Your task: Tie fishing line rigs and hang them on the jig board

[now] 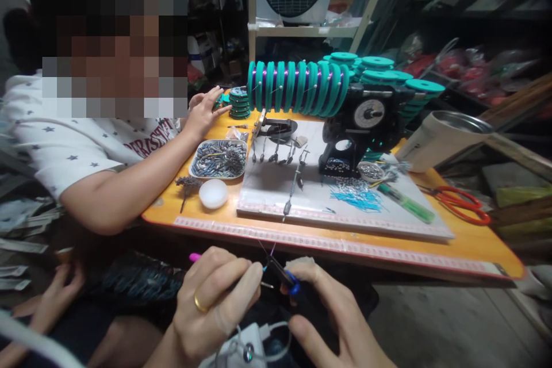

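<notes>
My left hand (215, 302), with a ring on one finger, is closed in a pinch below the table's front edge. A pink tip (195, 257) of a thin tool sticks out behind its fingers. My right hand (330, 313) pinches a small blue-handled tool (291, 284) between thumb and forefinger, right next to the left fingertips. A thin dark line (267, 253) runs up from between the two hands towards the table. Below my hands lie a white box and a cable (254, 342).
A person in a white starred shirt sits at the left, one hand (204, 112) by a stack of green spools (239, 103). The orange table (474, 241) holds a row of green spools (297, 86), a black dial machine (366, 121), a parts tray (219, 158) and red scissors (461, 204).
</notes>
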`<state>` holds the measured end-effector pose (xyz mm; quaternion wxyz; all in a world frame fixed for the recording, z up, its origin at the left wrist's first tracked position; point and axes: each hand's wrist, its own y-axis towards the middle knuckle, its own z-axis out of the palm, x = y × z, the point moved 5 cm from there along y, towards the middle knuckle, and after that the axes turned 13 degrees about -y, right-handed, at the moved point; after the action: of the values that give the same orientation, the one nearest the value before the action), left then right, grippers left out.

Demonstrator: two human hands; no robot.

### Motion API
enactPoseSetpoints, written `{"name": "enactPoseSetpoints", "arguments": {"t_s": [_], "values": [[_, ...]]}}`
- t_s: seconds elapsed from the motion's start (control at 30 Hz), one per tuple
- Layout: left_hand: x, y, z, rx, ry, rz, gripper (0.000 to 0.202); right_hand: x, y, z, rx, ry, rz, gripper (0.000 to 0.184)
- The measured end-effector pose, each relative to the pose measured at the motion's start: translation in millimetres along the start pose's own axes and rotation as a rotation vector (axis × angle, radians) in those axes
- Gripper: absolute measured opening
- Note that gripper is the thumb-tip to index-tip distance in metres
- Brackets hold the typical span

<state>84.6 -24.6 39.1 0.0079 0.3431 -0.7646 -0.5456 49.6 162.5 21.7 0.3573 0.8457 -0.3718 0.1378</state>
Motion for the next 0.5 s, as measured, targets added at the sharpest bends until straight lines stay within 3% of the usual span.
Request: {"name": "enactPoseSetpoints", "arguments": {"t_s": [0.2, 0.27, 0.37, 0.43, 0.5], "values": [[1.7, 8.8, -4.9, 0.065, -0.017, 0.077, 0.050, 0.1, 9.7, -8.2, 0.114, 0.051, -0.004, 0.027], [2.3, 7.6, -0.5, 0.051, -0.064, 0.043, 0.054, -3.7, 9.0, -7.0, 0.147, 0.082, 0.023, 0.026], [4.7, 0.2, 10.8, -0.081, -0.359, -0.187, 0.058, -9.7, 2.3, -1.3, 0.204, 0.185, 0.079, 0.029], [8.6, -8.9, 21.2, -0.240, -0.633, -0.455, 0.044, -12.9, -5.0, 3.6, 0.208, 0.294, 0.153, 0.030], [8.0, -15.4, 36.4, -0.300, -0.926, -0.689, 0.025, -15.5, -14.6, 10.5, 0.207, 0.384, 0.258, 0.033]]}}
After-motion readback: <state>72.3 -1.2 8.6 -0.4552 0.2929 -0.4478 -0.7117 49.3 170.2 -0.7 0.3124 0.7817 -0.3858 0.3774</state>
